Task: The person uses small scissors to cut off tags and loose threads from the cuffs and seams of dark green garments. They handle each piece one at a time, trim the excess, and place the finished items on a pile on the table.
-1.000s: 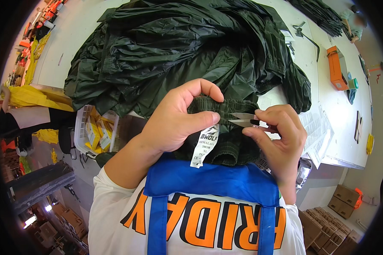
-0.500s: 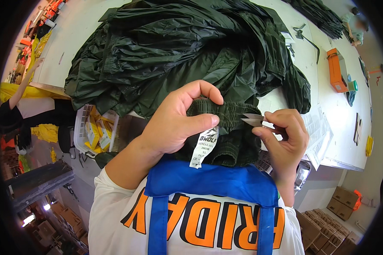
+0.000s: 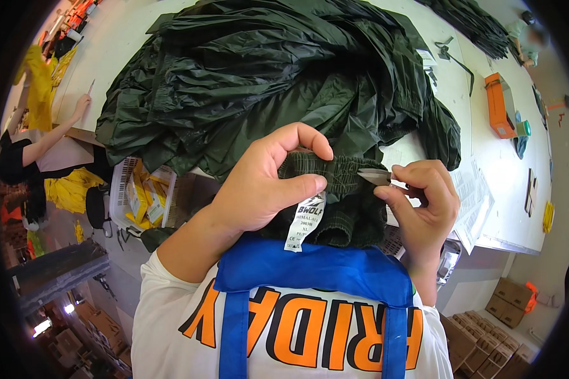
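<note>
My left hand (image 3: 265,177) pinches the gathered elastic waistband (image 3: 344,174) of a dark green garment between thumb and fingers. Below that thumb hangs a white label (image 3: 305,222) with black print. Small thread snips (image 3: 376,176) are gripped in my right hand (image 3: 423,196), their blades lying at the right part of the waistband and almost together. The garment's lower folds (image 3: 354,221) rest against my blue apron (image 3: 316,265). Just beyond my hands, a big heap of dark green shiny garments (image 3: 246,76) covers much of the white table.
To the left stands a white basket (image 3: 117,189) with yellow packets. On the table's right side are an orange box (image 3: 499,104), a green tape roll (image 3: 523,127) and printed sheets (image 3: 471,202). A co-worker's arm (image 3: 57,136) reaches in at far left; another person is at far right.
The snips' blades have drawn closer together at the waistband. My left hand has barely shifted. At far left, the co-worker's arm has moved onto the table and yellow cloth has risen behind it.
</note>
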